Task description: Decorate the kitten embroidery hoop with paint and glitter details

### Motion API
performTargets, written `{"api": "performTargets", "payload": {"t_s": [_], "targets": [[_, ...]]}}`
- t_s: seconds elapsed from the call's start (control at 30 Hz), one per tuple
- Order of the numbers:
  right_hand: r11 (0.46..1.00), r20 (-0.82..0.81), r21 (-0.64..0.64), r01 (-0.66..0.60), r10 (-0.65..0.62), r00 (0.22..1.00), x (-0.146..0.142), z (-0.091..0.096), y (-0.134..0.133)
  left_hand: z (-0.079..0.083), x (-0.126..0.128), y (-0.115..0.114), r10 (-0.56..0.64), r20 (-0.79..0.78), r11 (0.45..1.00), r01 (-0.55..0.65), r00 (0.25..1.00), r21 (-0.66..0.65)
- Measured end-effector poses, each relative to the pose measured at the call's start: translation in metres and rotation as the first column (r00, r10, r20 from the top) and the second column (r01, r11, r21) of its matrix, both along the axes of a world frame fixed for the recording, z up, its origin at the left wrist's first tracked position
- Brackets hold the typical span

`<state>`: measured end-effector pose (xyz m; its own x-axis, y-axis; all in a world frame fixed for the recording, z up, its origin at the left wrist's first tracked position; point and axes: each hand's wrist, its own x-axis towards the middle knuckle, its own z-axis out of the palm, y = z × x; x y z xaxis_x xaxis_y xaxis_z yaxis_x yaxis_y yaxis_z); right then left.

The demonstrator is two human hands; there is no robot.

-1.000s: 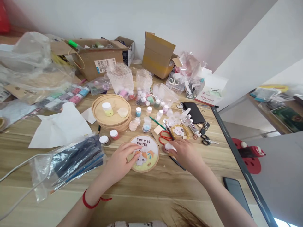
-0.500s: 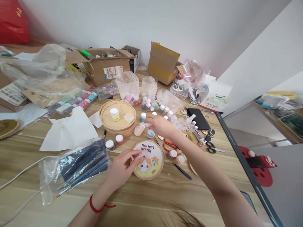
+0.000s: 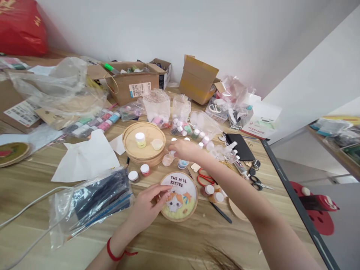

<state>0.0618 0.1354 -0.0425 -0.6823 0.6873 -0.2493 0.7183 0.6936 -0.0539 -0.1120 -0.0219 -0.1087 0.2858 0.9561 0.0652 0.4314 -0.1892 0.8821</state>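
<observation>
A round wooden embroidery hoop [image 3: 179, 197] lies on the table, stitched "THE KITE KITTEN" above a cat figure on yellow. My left hand [image 3: 149, 204] rests at its left side, fingertips on the fabric. My right hand [image 3: 187, 150] reaches across to a cluster of small paint jars, fingertips beside a clear pot [image 3: 168, 160]. A blue-filled jar [image 3: 183, 164] sits just below that hand. Whether either hand pinches something small is hidden. Red-handled scissors [image 3: 204, 179] lie under my right forearm.
A stack of wooden discs [image 3: 142, 144] holds a yellow jar. A plastic bag of brushes [image 3: 92, 206] lies to the left, beside white paper [image 3: 87, 159]. Cardboard boxes [image 3: 135, 82] stand behind. The table's dark edge [image 3: 292, 198] runs along the right.
My right hand has left the hoop's right side and moved forward to the small jars. Two white-lidded jars now stand right of the hoop. The whole view has shifted slightly.
</observation>
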Motion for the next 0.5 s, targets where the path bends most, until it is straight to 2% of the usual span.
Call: {"api": "performTargets", "payload": {"t_s": [0.17,0.5], "targets": [[0.998,-0.007,0.058,-0.03,0.031,1.0,-0.0002,0.0004,0.0015,-0.0035,-0.0003,0.0003,-0.021,-0.003,1.0,0.021,1.0,-0.004],[0.998,-0.018,0.038,-0.051,0.052,0.998,-0.0052,-0.0024,0.0051,-0.0024,-0.0004,0.0003,-0.039,-0.019,0.999,0.038,0.999,-0.039]]}}
